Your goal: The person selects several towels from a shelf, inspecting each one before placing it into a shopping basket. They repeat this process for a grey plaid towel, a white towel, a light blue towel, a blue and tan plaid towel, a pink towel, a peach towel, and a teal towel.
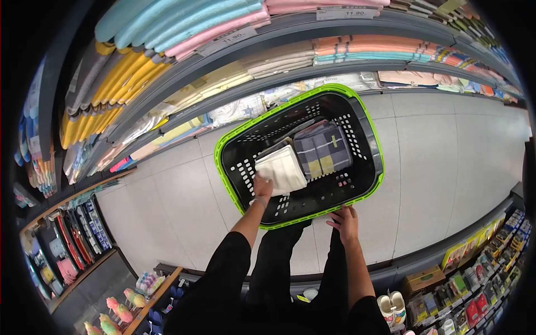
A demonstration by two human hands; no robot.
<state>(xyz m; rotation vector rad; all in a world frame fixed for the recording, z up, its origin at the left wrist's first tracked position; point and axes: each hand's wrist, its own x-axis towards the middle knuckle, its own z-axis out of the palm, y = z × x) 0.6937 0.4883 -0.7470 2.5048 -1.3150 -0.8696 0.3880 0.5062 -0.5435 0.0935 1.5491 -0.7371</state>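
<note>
A black shopping basket (365, 167) with a bright green rim is in front of my legs. My left hand (263, 187) reaches inside it and grips the left edge of a folded white towel (283, 170); some of its fingers are blurred against the cloth. Beside that towel lies a folded dark checked cloth (321, 148) with grey and yellowish squares. Dark fabric shows partly behind both. My right hand (344, 222) is at the basket's near rim, fingers curled against the green edge.
Shelves of folded towels (131, 75) in blue, pink, yellow and orange run along the far side, with price labels (231, 39). Packaged goods (474, 285) line the near right shelf, next to white clogs (392, 307). Another rack (72, 240) stands at left. Pale floor tiles (427, 162) lie between.
</note>
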